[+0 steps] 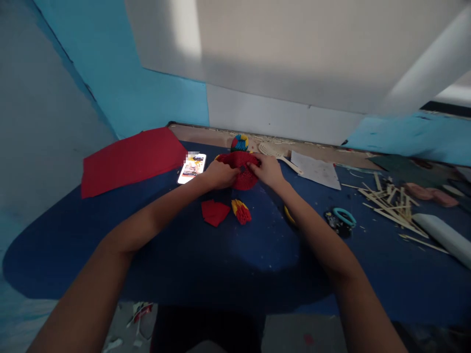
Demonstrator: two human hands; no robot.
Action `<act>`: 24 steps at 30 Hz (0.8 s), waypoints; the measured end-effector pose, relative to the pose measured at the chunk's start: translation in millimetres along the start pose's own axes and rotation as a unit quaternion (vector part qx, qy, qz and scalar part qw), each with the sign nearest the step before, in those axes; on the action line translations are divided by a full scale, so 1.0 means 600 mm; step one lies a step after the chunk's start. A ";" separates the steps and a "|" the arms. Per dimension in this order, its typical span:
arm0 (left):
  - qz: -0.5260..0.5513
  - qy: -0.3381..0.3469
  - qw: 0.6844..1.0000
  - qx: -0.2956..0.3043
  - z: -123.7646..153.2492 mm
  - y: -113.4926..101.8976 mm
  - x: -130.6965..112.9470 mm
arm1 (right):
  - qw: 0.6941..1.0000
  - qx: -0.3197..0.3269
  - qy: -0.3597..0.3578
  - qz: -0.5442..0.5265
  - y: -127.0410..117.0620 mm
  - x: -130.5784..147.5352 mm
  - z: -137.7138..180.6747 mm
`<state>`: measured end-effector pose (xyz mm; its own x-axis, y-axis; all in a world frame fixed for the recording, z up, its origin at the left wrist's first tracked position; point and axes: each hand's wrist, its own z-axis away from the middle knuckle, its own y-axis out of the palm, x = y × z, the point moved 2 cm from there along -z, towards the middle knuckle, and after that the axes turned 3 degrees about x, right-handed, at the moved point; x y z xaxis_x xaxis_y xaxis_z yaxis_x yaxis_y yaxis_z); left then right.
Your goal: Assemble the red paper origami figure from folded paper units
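Note:
Both hands meet on a red rounded paper model [243, 169] standing on the dark blue table [184, 245]. My left hand [219, 174] grips its left side with curled fingers. My right hand [265, 169] holds the right side, fingers pressed on its top rim. Just in front of the model lie a small stack of red folded paper pieces [214, 212] and a bunch of red and yellow folded pieces [241, 211]. Behind the model stands a small multicoloured paper ball [239, 142].
A phone [192, 168] with a lit screen lies left of the model, beside a large red paper sheet [132, 158]. A white paper [316, 169], a teal ring [344, 216], scattered wooden sticks [390, 206] and a white roll [447, 238] lie on the right.

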<state>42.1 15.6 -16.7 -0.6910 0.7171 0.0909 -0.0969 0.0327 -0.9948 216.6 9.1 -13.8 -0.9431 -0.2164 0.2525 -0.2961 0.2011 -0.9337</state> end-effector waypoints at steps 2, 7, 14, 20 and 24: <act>0.008 -0.003 1.000 -0.014 -0.004 0.014 0.005 | 1.000 0.003 0.003 -0.001 -0.001 0.002 0.002; -0.018 0.004 1.000 -0.020 -0.007 0.022 0.001 | 1.000 -0.001 0.015 -0.004 -0.002 0.007 0.004; 0.034 -0.036 0.998 -0.043 0.000 -0.009 0.003 | 1.000 -0.019 0.007 -0.022 0.001 0.008 0.003; 0.353 -0.210 0.839 -0.356 -0.006 -0.007 0.058 | 0.984 -0.118 0.014 -0.136 -0.001 -0.007 0.002; 0.617 -0.174 0.728 -0.245 -0.027 0.018 0.051 | 0.956 -0.190 0.043 -0.219 0.001 -0.022 -0.005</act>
<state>31.5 49.2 -25.6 -0.1836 0.1945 -0.9636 0.9586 -0.1815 -0.2193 228.6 14.9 -16.8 -0.7196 -0.2838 0.6338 -0.6842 0.4454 -0.5775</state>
